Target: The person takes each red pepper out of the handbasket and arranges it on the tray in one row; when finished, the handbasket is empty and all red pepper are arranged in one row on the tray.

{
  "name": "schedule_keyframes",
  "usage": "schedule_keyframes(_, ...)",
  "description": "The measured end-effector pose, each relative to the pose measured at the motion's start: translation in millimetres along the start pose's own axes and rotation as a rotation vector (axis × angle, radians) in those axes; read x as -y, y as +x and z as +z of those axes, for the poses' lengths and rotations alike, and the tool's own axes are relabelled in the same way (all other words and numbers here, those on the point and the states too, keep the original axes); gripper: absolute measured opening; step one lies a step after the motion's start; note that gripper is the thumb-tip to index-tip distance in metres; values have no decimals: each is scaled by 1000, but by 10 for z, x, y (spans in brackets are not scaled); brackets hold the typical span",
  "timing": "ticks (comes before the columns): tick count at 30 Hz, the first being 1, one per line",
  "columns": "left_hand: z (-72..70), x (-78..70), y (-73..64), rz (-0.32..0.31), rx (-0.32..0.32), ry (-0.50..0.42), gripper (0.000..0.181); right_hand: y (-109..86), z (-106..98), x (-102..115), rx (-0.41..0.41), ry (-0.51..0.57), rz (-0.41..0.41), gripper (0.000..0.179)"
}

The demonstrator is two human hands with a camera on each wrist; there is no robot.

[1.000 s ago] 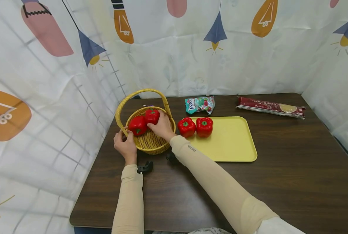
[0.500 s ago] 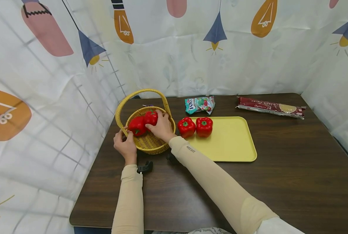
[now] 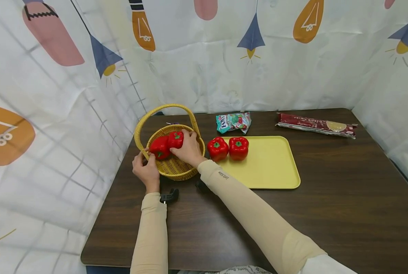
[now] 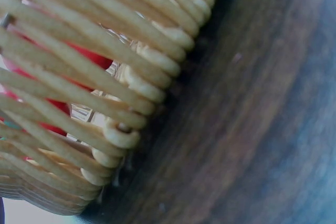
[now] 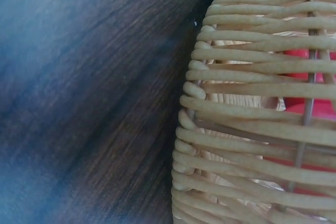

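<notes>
A yellow wicker basket (image 3: 178,176) with a tall arched handle stands at the table's left. Inside it lie two red bell peppers, one larger and to the left (image 3: 159,147), the other further back (image 3: 175,139). My right hand (image 3: 189,151) reaches over the right rim and grips the back pepper between thumb and fingers. At the basket's left, my left hand (image 3: 147,173) pinches the rim by the handle's foot. Both wrist views look at the woven wall (image 5: 236,114) from outside, with red showing through the gaps; neither hand appears there.
Right of the basket, a yellow tray (image 3: 269,165) carries two more red bell peppers (image 3: 218,148) at its left end. Behind it lie a teal Fox's candy bag (image 3: 233,122) and a dark red spaghetti packet (image 3: 317,125). Patterned curtains (image 3: 204,83) border the table's back and sides.
My right hand has turned the back pepper and shifted it slightly left and down, against the other one, which has tilted a little. The left hand keeps its place on the rim.
</notes>
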State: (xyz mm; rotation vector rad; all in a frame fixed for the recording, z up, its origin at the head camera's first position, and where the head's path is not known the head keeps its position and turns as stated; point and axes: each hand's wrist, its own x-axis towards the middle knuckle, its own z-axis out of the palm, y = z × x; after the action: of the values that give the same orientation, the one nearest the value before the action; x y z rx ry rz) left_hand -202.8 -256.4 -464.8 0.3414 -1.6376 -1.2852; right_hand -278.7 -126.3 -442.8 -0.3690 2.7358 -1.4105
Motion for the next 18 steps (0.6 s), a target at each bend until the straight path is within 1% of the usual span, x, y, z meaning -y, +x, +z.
schedule_keyframes(6,7,-18,-2,0,-1,4,16,-16,-2,-10,-1,-8,-41,84)
schedule_keyframes(14,14,-5,-10,1,-13,21,16,-94,-3,9,-36,-82,-107,83)
schedule_keyframes(18,5,-21,-6,-3,-12,31,16,-167,-17,33,-43,-56,-148,83)
